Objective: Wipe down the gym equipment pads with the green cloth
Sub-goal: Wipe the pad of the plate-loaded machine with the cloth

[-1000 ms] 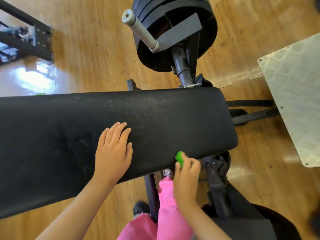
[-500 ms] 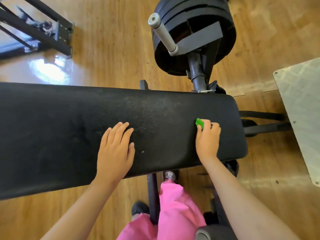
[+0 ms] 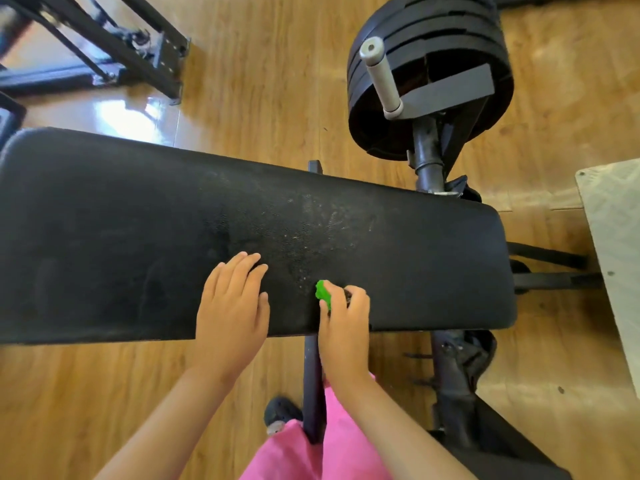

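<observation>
A long black pad (image 3: 138,237) of a gym machine lies across the view, dusty and speckled near its middle. My left hand (image 3: 232,306) rests flat on the pad's near edge with its fingers straight. My right hand (image 3: 344,320) is just to the right of it, fingers curled round a small bunched green cloth (image 3: 323,294) that it presses on the pad near the front edge. Most of the cloth is hidden under my fingers.
Stacked black weight plates (image 3: 429,74) on a post with a grey sleeve (image 3: 381,77) stand behind the pad. A black frame (image 3: 104,53) sits at the far left, a metal tread plate (image 3: 613,254) at the right. Machine bars (image 3: 313,386) and my pink trousers (image 3: 311,452) are below.
My right hand with the green cloth went from below the pad's front edge up onto the right part of the pad, then swept left toward my left hand. The left hand stayed put.
</observation>
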Demonstrator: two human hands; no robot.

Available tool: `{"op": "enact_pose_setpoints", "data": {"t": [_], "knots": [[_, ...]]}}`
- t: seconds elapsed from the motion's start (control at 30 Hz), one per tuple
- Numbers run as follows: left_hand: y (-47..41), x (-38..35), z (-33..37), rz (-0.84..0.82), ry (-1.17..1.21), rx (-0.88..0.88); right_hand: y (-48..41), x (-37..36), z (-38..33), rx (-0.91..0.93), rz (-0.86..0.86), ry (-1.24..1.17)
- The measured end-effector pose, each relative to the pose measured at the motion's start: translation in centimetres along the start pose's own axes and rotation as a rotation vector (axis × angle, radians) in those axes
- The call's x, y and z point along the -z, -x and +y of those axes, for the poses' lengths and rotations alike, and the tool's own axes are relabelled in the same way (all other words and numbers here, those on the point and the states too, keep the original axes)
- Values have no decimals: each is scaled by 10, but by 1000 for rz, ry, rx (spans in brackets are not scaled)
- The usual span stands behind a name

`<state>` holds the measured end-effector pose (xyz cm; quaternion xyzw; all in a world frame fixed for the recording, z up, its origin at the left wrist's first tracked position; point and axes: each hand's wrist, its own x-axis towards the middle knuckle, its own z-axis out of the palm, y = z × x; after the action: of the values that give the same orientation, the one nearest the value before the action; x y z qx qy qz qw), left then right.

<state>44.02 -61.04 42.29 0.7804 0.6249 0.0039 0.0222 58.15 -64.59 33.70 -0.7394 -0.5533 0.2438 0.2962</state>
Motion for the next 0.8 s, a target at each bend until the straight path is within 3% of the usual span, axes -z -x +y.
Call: {"op": "enact_pose_setpoints", "data": {"t": [0.13,0.47,0.63,0.8], "knots": [[23,12,-17,11,22,51,11,-5,-28,-3,5,-18],[103,44,-84,130,188,214,-30,-12,-74,-355,192,-31],[130,48,-97,147,185,203,18,-38,-152,-53,86,12],[152,58,-124,205,170,241,68,-43,-184,153,-137,-96]]}}
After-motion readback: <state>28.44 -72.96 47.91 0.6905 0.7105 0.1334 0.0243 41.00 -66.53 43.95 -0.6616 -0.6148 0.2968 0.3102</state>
